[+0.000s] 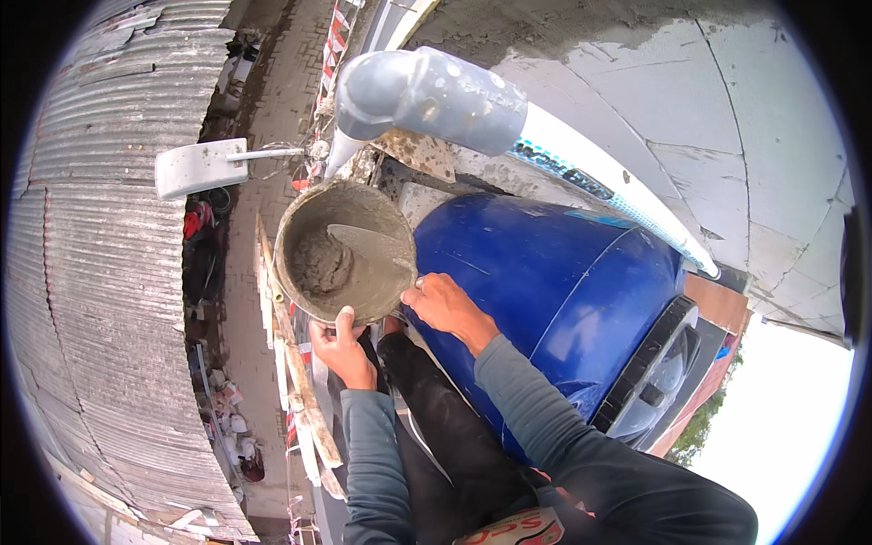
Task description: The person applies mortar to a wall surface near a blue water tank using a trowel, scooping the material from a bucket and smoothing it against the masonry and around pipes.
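A round bucket point(379, 202) coated in grey mortar stands in front of me. Wet mortar point(316, 261) lies inside it. My left hand point(346, 352) grips the near rim, its thumb over the edge. At the right side of the bucket my right hand point(450, 312) is closed around the handle end of a trowel point(365, 243). The trowel's mortar-smeared blade reaches into the bucket above the mortar. Most of its handle is hidden by my fingers.
A large blue plastic barrel point(545, 272) lies close on the right. A thick grey-and-white pipe point(472, 102) arches ahead, beside a block wall point(699, 118). Wooden planks point(304, 391) and barrier tape point(336, 41) edge the left; far below are a paved lane point(272, 100) and corrugated roof point(109, 272).
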Motion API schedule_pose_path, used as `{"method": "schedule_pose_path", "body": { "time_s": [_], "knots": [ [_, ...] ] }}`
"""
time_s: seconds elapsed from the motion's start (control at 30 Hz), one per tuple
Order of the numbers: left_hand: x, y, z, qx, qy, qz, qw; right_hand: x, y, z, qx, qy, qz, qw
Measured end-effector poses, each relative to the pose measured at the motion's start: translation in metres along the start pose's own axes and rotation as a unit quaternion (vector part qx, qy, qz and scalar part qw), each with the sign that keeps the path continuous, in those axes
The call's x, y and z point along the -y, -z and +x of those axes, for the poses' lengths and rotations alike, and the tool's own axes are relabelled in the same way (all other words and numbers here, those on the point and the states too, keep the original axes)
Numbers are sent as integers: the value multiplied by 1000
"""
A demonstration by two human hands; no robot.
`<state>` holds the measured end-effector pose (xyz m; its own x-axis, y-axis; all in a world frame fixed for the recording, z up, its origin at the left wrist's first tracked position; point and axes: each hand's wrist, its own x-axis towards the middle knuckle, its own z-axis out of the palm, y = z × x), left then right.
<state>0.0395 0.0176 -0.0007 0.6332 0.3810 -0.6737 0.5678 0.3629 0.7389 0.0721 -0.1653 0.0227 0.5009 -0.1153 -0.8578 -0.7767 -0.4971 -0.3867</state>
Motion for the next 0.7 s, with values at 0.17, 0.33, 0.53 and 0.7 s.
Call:
{"method": "schedule_pose_path", "body": {
  "time_s": [0.17,0.33,0.53,0.7],
  "knots": [
    [4,0,1,-3,-7,-12,1000,8,14,-10,-49,-45,186,980],
    [5,2,4,-12,0,-30,999,7,23,75,-120,-68,419,897],
    [-3,2,-7,-34,-6,-54,998,-34,34,193,-24,-35,561,827],
    [-7,15,-3,-81,-33,-73,993,-6,13,179,19,10,453,891]
  ]
}}
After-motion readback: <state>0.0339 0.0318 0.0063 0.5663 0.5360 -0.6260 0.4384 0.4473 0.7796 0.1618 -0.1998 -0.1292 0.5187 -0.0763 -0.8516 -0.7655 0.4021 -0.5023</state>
